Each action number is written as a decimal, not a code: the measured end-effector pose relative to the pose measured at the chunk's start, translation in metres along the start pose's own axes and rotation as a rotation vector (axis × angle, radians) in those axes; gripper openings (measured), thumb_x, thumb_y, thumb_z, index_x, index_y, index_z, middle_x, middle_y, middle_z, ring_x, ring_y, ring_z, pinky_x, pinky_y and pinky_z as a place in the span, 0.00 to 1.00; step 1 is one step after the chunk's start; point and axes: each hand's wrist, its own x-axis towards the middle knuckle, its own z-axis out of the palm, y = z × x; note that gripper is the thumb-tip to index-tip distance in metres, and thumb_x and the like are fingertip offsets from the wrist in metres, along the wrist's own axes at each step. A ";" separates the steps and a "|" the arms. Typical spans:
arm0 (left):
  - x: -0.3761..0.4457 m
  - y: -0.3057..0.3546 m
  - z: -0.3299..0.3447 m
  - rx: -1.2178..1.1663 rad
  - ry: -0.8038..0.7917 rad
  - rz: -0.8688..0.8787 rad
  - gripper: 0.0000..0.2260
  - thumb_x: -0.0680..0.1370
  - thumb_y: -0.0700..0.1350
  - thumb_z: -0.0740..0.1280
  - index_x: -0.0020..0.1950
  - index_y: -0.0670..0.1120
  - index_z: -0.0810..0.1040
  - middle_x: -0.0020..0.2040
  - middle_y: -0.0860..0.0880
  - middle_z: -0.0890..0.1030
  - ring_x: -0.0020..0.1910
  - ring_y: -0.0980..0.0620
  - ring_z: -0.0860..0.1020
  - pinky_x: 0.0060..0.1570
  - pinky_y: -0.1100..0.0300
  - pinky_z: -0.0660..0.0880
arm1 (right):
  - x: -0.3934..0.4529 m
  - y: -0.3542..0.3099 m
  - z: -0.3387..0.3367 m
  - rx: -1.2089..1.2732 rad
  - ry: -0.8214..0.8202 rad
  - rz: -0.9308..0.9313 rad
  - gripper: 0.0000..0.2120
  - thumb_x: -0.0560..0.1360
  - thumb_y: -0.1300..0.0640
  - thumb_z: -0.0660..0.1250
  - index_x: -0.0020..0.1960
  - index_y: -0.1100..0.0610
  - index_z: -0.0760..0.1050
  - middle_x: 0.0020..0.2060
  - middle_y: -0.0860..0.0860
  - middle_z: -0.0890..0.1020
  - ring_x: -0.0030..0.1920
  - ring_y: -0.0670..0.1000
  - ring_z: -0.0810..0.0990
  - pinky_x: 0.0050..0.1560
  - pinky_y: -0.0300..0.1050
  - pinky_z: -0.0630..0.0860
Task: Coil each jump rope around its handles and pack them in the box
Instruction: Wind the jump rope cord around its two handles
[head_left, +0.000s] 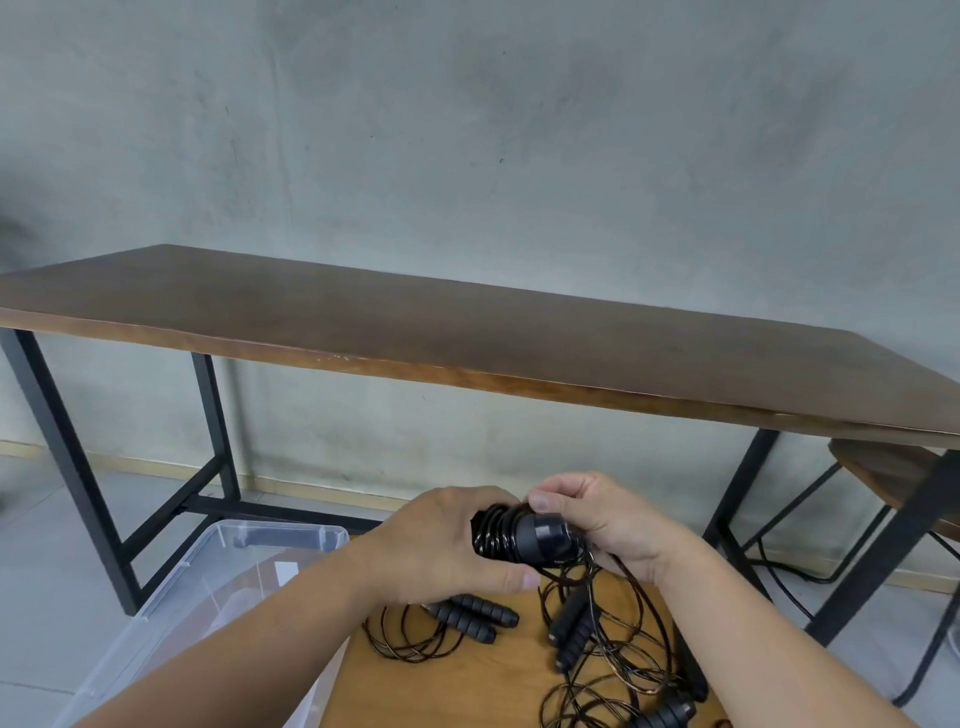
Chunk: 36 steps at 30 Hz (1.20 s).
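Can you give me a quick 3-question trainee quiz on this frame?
1. True or false: the left hand grips the jump rope handles that already have cord coiled round them.
2. The clear plastic box lies to which side of the wooden work surface? A) left B) right C) on top of it
3. Fill in: the right hand pinches the ____ at the handle end.

Key: 1 true; 2 A; 3 cord
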 end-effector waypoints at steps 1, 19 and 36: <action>0.001 0.000 -0.001 -0.020 0.008 -0.002 0.19 0.70 0.62 0.75 0.57 0.59 0.77 0.48 0.57 0.81 0.48 0.59 0.79 0.50 0.60 0.77 | 0.000 0.002 0.003 0.039 0.025 0.002 0.11 0.68 0.49 0.77 0.45 0.54 0.84 0.43 0.57 0.83 0.42 0.55 0.80 0.43 0.45 0.77; 0.017 -0.011 -0.003 -0.134 0.239 -0.066 0.15 0.74 0.49 0.73 0.58 0.62 0.77 0.48 0.56 0.82 0.46 0.57 0.79 0.50 0.58 0.77 | -0.011 0.015 0.061 0.004 0.328 0.043 0.14 0.84 0.59 0.57 0.40 0.56 0.73 0.29 0.49 0.72 0.26 0.47 0.66 0.27 0.39 0.62; 0.027 -0.015 0.009 0.741 0.346 0.001 0.26 0.76 0.59 0.65 0.73 0.57 0.64 0.65 0.55 0.72 0.60 0.51 0.73 0.61 0.56 0.68 | -0.034 -0.013 0.068 -0.381 0.200 0.165 0.14 0.82 0.58 0.59 0.47 0.66 0.77 0.31 0.56 0.78 0.26 0.49 0.77 0.30 0.42 0.74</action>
